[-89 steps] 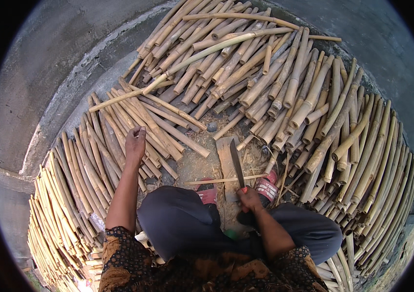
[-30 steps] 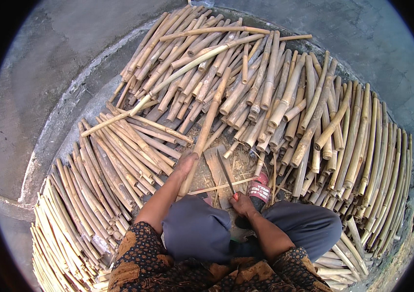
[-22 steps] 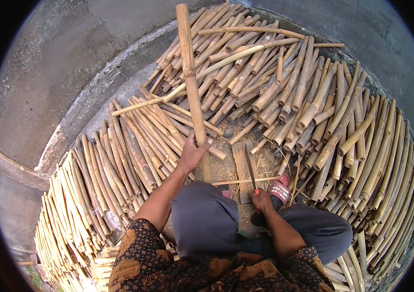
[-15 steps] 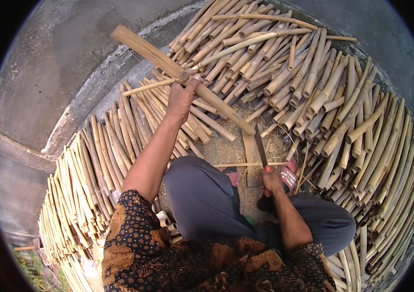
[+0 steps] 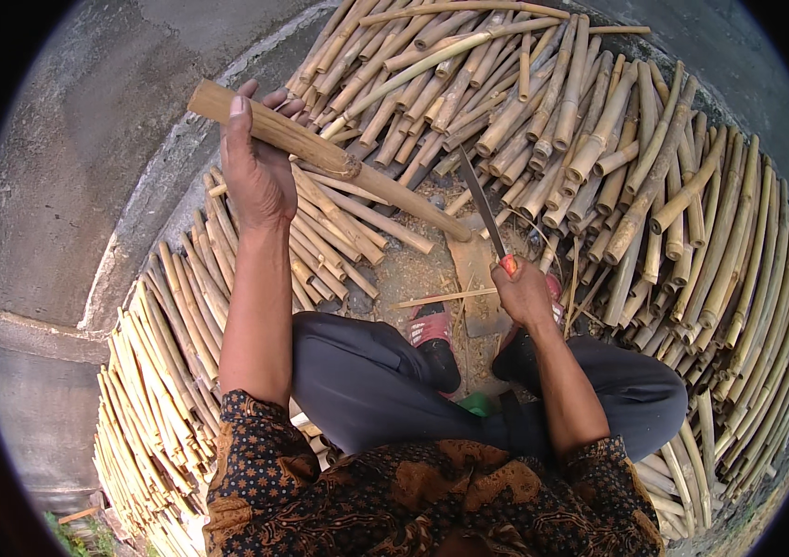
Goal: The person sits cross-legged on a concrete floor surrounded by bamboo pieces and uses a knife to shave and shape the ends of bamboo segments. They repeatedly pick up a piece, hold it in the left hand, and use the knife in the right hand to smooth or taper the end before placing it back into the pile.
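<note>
My left hand (image 5: 260,176) holds a thick bamboo pole (image 5: 320,151) near its upper left end, thumb on the near side and fingers around the far side. The pole slants down to the right, its lower end at a flat wooden board (image 5: 471,269) between my feet. In my right hand (image 5: 526,295) is a machete (image 5: 482,200), gripped by its reddish handle. Its long dark blade points up and away, just right of the pole's lower end and apart from it. A thin bamboo strip (image 5: 441,298) lies across the ground left of my right hand.
Cut bamboo poles lie in a large heap (image 5: 589,139) ahead and to the right. Another stack (image 5: 167,353) curves along the left. A grey concrete wall (image 5: 107,121) stands beyond. My sandalled feet (image 5: 432,334) are close to the board, with chips scattered around.
My left hand has slid from the pole's middle joint toward its upper end. My right hand has lifted the machete, its blade now tilted up and left. The view has shifted slightly.
</note>
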### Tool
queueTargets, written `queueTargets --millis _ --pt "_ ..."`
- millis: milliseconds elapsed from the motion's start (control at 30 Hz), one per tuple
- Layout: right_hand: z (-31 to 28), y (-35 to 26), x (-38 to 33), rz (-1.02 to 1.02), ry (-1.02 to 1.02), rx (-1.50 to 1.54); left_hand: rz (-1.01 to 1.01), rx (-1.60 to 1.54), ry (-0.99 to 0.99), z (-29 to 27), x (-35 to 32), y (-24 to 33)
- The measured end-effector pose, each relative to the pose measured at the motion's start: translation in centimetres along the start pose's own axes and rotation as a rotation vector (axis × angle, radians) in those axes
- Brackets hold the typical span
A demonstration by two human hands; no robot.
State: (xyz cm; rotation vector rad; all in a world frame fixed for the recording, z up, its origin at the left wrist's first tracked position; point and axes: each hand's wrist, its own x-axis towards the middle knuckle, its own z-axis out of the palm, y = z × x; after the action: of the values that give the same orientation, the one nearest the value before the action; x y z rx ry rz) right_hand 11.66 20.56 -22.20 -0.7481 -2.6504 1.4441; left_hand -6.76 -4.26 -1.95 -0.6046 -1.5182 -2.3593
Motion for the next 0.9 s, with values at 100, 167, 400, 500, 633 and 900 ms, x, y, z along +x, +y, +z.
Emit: queueTargets --millis 100,167,400,500,633,900 --pt "-0.6 -3.3 -1.3 -0.093 -0.003 0.057 0.163 0.051 -0.033 0.7 0.9 2.6" --pt "-1.1 -5.6 -2.3 -0.160 -0.005 0.101 0.291 0.103 0.010 1.3 1.2 3.7" --pt "-2.0 -12.5 -5.7 -0.324 -0.007 0.267 0.309 0.051 0.154 4.0 -1.8 4.6" --pt "-1.1 -13.9 -6.4 -0.542 0.101 0.337 0.294 0.173 0.173 4.9 -3.3 5.3" --pt "0.9 -14.3 -5.5 -0.550 0.080 0.188 0.298 0.224 0.139 6.3 -4.9 5.6" --pt "-0.9 -15.0 -7.4 -0.459 0.020 0.254 0.296 0.232 0.097 6.0 -5.4 5.7"
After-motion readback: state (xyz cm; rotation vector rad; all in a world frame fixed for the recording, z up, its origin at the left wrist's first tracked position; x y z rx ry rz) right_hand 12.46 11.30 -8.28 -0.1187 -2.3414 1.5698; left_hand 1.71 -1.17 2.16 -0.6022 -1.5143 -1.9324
